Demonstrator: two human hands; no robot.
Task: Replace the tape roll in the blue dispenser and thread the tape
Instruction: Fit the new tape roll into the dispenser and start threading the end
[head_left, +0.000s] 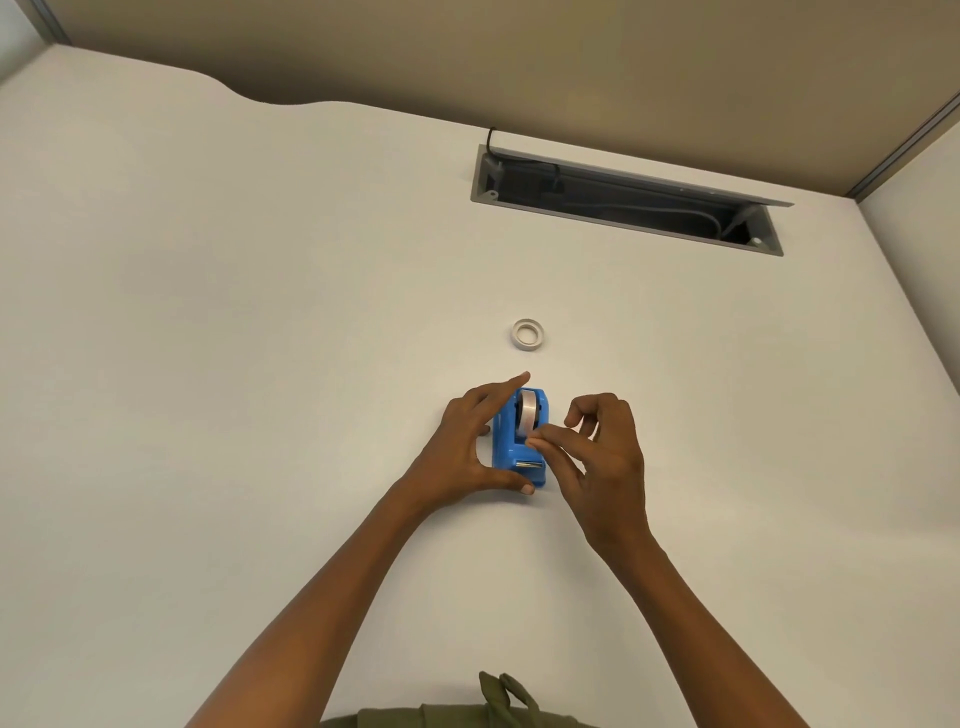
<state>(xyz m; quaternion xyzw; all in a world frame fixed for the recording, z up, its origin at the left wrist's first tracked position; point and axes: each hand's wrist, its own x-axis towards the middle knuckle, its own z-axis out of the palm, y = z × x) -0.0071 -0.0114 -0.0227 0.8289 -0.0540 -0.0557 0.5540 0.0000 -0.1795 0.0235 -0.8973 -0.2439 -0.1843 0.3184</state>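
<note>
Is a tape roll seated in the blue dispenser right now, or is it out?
In. A tape roll sits upright in the blue dispenser; the right hand pinches at its tape. Another roll lies on the table.

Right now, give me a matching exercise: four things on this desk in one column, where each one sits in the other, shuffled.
1. blue dispenser
2. loose tape ring
3. cable tray
4. left hand

A. recessed at the desk's far edge
B. between both hands
C. flat on the desk beyond the dispenser
D. holding the dispenser's left side

Pairs: 1-B, 2-C, 3-A, 4-D
</note>
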